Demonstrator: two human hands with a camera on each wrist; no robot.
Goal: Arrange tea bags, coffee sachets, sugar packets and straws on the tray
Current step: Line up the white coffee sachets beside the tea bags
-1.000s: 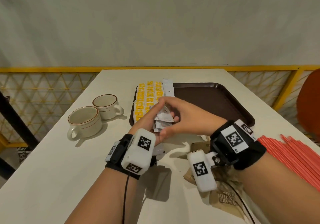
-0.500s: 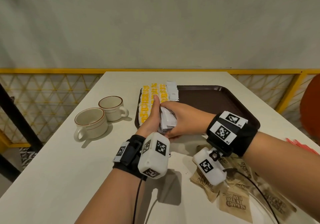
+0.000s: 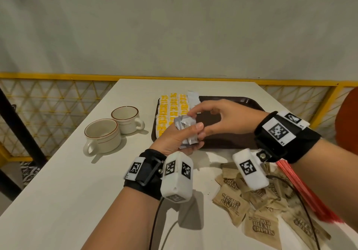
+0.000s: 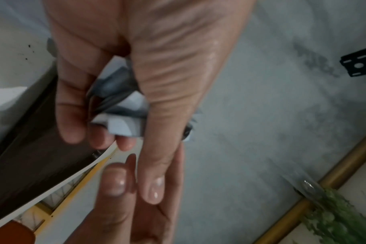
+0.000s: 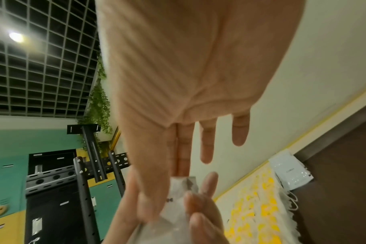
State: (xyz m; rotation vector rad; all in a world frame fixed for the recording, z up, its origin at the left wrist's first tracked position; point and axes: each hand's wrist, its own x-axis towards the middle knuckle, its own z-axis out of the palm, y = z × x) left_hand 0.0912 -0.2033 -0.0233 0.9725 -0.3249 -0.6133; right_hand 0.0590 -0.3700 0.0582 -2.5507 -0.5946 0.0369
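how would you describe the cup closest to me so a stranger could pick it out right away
On the white table, look left of the brown tray, where two cream cups stand side by side. It is the nearer cup, the one with its handle turned toward the viewer; the farther cup has its handle pointing toward the tray.

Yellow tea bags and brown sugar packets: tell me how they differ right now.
The yellow tea bags lie on the tray, in neat rows along its left side; the brown sugar packets lie off it, on the table near the person. The tea bags are lined up evenly; the sugar packets sit in a loose, overlapping heap. The tea bags show yellow labels, the sugar packets dark print on brown paper. Neither is in a hand.
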